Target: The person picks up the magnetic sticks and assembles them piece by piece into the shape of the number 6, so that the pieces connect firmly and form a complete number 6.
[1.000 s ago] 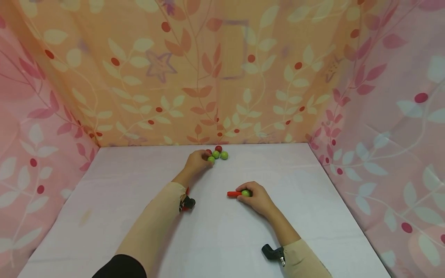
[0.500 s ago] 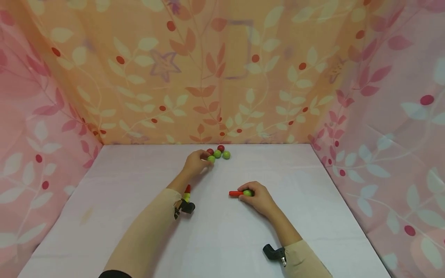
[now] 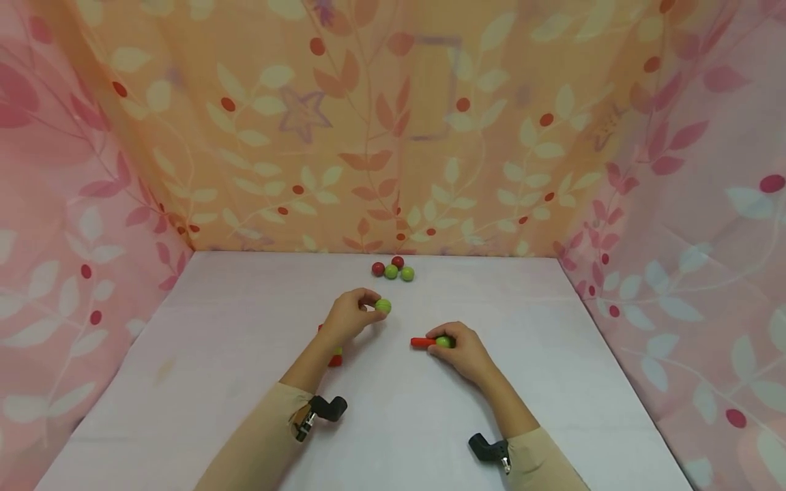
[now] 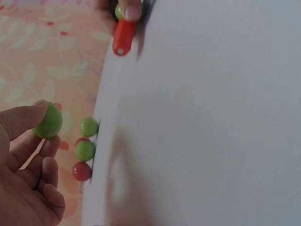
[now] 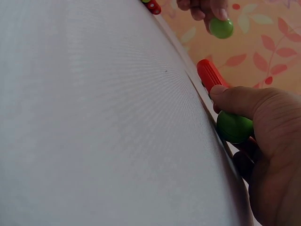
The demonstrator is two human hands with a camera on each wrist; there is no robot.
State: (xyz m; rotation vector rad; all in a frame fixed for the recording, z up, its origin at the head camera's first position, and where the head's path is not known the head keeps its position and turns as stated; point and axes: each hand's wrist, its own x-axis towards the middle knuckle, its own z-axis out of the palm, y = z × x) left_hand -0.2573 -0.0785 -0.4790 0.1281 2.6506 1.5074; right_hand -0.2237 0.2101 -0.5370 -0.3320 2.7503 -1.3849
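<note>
My left hand (image 3: pixel 351 319) pinches a green ball (image 3: pixel 383 306) between thumb and fingers, off the white table. The left wrist view shows this ball (image 4: pixel 51 123) at the thumb tip, other fingers loosely bent. To the right, my right hand (image 3: pixel 464 349) grips a red ridged handle-like piece (image 3: pixel 421 342) with a green ball (image 3: pixel 443 341) at its near end. The thumb lies on the red piece (image 5: pixel 209 74) in the right wrist view; whether ball and piece are joined cannot be told. A red and yellow-green object (image 3: pixel 335 359) lies partly hidden behind my left wrist.
At the table's (image 3: pixel 245 300) back edge sit two red balls, one at the left (image 3: pixel 378 269) and one behind (image 3: pixel 398 262), with two green balls (image 3: pixel 408 273) close by. Patterned cloth (image 3: pixel 368 136) walls enclose the back and sides.
My left hand has drawn the green ball away from the group at the back, toward me and slightly right. My right hand stays nearly still with its grip. The view has shifted slightly.
</note>
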